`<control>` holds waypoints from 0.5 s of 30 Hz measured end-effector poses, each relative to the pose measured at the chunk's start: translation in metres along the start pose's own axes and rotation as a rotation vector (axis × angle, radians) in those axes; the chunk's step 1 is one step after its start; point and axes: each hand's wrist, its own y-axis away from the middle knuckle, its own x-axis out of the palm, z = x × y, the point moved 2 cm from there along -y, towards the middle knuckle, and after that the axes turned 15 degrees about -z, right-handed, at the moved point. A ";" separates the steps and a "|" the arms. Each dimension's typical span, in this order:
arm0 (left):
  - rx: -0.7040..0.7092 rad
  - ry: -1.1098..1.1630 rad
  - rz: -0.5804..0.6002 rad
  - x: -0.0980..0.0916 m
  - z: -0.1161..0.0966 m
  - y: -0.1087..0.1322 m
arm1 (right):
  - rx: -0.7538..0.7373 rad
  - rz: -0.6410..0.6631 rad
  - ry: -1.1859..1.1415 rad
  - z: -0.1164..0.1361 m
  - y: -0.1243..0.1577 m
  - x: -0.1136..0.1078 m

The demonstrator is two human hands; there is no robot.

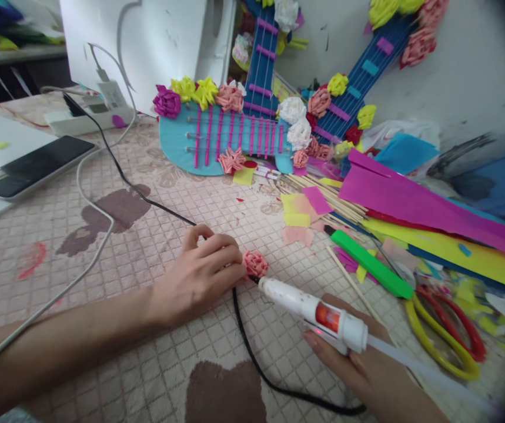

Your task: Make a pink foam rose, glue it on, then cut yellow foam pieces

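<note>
My left hand (206, 273) rests on the patterned cloth, its fingertips closed at the edge of a pink paper flower (256, 264). Wrapped in my right hand (362, 358) is a white hot glue gun (296, 299) with an orange window and a small red light. Its dark nozzle points left and meets the lower edge of the flower, by my left fingertips. A translucent glue stick (415, 367) sticks out of the gun's back end. The black cord (246, 338) runs beneath my left hand and curves below the gun.
Paper-flower-trimmed cardboard guitars, one light blue (175, 141), stand at the back. To the right lie a green cutter (371, 262), red and yellow scissors (441, 341), wooden sticks (331, 197) and magenta paper (411, 200). A phone (36, 167), white cable (97, 249) and power strip (89, 117) are left.
</note>
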 end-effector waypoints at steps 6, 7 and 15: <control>0.001 0.005 -0.004 0.000 0.000 -0.001 | 0.017 0.008 -0.030 -0.003 0.002 0.000; -0.001 0.010 -0.005 0.000 0.000 -0.001 | 0.015 0.007 -0.037 -0.003 0.002 0.000; -0.021 0.017 -0.010 0.000 0.000 -0.002 | -0.012 -0.005 -0.014 -0.005 0.002 0.000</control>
